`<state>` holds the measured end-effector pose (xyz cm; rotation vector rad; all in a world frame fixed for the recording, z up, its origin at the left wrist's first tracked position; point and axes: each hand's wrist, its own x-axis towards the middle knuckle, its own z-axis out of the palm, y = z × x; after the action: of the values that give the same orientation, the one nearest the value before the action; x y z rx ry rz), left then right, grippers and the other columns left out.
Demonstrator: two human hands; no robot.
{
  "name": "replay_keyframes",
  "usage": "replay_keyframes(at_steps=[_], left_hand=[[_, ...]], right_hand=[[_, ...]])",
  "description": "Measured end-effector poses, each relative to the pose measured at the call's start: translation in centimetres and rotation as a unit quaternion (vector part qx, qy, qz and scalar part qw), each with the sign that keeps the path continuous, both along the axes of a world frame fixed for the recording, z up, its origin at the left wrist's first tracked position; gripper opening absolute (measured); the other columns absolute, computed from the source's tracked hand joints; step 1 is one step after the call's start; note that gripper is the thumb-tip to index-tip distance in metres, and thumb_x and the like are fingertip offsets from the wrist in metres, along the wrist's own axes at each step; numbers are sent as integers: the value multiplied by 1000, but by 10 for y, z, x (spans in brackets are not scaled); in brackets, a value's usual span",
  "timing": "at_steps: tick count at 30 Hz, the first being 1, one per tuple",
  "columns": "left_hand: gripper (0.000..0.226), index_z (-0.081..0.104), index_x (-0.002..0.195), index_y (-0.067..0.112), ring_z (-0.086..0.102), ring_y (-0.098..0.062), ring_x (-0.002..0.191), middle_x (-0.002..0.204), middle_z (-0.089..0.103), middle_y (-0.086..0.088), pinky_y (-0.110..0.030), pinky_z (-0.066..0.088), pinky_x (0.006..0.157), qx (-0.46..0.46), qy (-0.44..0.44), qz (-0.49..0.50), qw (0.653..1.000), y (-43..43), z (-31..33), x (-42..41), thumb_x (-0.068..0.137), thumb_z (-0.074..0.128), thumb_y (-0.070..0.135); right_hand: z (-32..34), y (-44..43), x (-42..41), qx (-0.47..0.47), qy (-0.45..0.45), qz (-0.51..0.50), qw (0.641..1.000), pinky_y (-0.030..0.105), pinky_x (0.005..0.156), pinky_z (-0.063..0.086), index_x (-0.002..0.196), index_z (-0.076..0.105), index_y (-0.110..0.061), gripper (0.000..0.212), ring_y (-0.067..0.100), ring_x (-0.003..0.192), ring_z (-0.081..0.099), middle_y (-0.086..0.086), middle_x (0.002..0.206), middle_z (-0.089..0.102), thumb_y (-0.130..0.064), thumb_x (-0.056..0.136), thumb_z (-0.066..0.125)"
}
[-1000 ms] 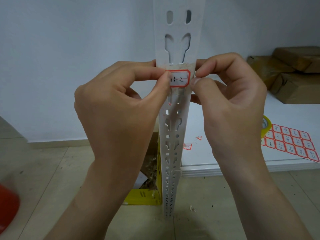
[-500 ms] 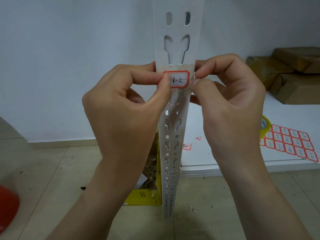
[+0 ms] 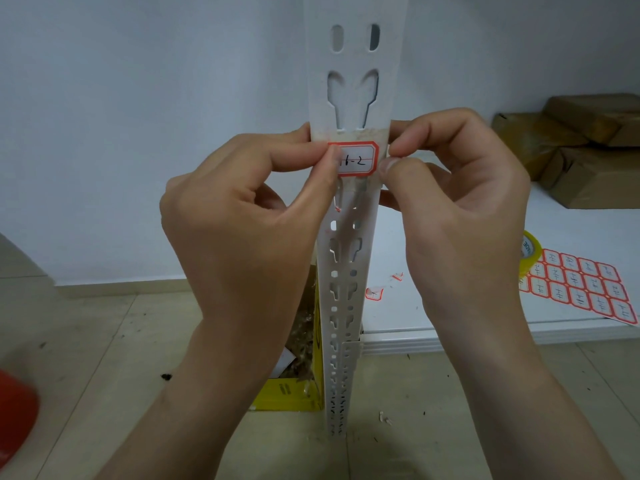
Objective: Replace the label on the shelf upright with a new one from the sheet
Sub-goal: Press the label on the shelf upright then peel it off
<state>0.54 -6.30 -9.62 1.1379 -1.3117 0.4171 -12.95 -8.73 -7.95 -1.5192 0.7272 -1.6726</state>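
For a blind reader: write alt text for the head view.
Two hands work a red-bordered label on a white slotted shelf upright: the left hand pinches the label's left edge, the right hand grips the upright beside it. A sheet of matching labels and a yellow tape roll lie at right.

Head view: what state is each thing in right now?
label, on the upright, both ends pinched
left hand, pinches label's left end
right hand, pinches at label's right end
label sheet, flat on the shelf
tape roll, on the shelf, partly hidden
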Motion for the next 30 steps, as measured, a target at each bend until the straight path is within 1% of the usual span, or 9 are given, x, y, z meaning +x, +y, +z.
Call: replay_keyframes(at_steps=[3, 4, 9, 13, 18, 21, 24, 27, 30], left_hand=[[6, 74, 97, 29, 61, -17, 60, 102, 72, 19, -12, 44, 56, 24, -1, 6, 1000, 4, 6, -2, 99, 75, 35], [4, 72, 96, 34, 59, -18, 58, 102, 71, 21, -9, 40, 55, 34, 1, 11, 999, 5, 8, -2, 98, 74, 37], [7, 68, 94, 44, 59, -17, 59, 86, 66, 31, -11, 38, 53, 70, 19, 23, 997, 9, 13, -4, 97, 75, 43], [7, 69, 93, 42, 61, -17, 59, 96, 65, 34, -10, 38, 54, 69, 16, 21, 997, 8, 13, -4, 97, 75, 41], [6, 70, 95, 36, 62, -17, 58, 102, 68, 26, -7, 39, 56, 54, 7, 11, 998, 5, 8, -3, 98, 74, 39], [16, 77, 95, 22, 63, -16, 56, 98, 65, 27, -16, 47, 54, 31, 6, 12, 999, 1, 4, -1, 99, 74, 36], [22, 78, 95, 13, 66, -15, 62, 93, 67, 21, -27, 53, 55, 14, -2, 16, 1000, 0, 0, -1, 100, 75, 34], [21, 79, 95, 13, 70, -16, 65, 92, 70, 17, -37, 56, 57, 9, 2, 13, 1000, -1, -1, 0, 99, 76, 33], [20, 80, 95, 15, 72, -20, 66, 94, 71, 18, -41, 56, 58, 11, 2, 10, 1000, 0, -1, 1, 99, 76, 33]], right_hand=[[0, 0, 0, -1, 1, 0, 1000, 23, 63, 62, 86, 59, -11, 21, 11, 80, 78, 7, 105, 74, 9, 92, 60], [0, 0, 1, -2, 1, 0, 1000, 24, 63, 62, 86, 59, -12, 21, 10, 81, 78, 7, 105, 74, 9, 92, 60], [0, 0, 1, -5, 0, -3, 1000, 28, 64, 63, 85, 59, -13, 22, 12, 80, 78, 9, 105, 74, 9, 91, 60], [0, 0, 1, -3, 5, -9, 1000, 30, 65, 65, 85, 59, -14, 24, 14, 81, 78, 8, 105, 75, 8, 91, 61], [0, 1, 1, -2, 7, -10, 1000, 30, 65, 65, 85, 60, -14, 23, 14, 82, 78, 7, 105, 75, 8, 91, 61], [0, 1, 0, 0, 7, -7, 1000, 29, 65, 64, 86, 60, -13, 22, 14, 83, 79, 8, 106, 75, 8, 92, 60], [1, 1, 0, 1, 8, -8, 1000, 27, 65, 64, 86, 60, -12, 21, 13, 81, 78, 7, 105, 75, 8, 92, 61], [1, 0, 0, 0, 9, -11, 1000, 29, 66, 65, 86, 60, -12, 21, 14, 82, 78, 7, 105, 75, 8, 92, 61], [0, 0, 0, 1, 8, -10, 1000, 28, 65, 64, 86, 60, -14, 22, 15, 82, 78, 8, 106, 75, 7, 92, 61]])
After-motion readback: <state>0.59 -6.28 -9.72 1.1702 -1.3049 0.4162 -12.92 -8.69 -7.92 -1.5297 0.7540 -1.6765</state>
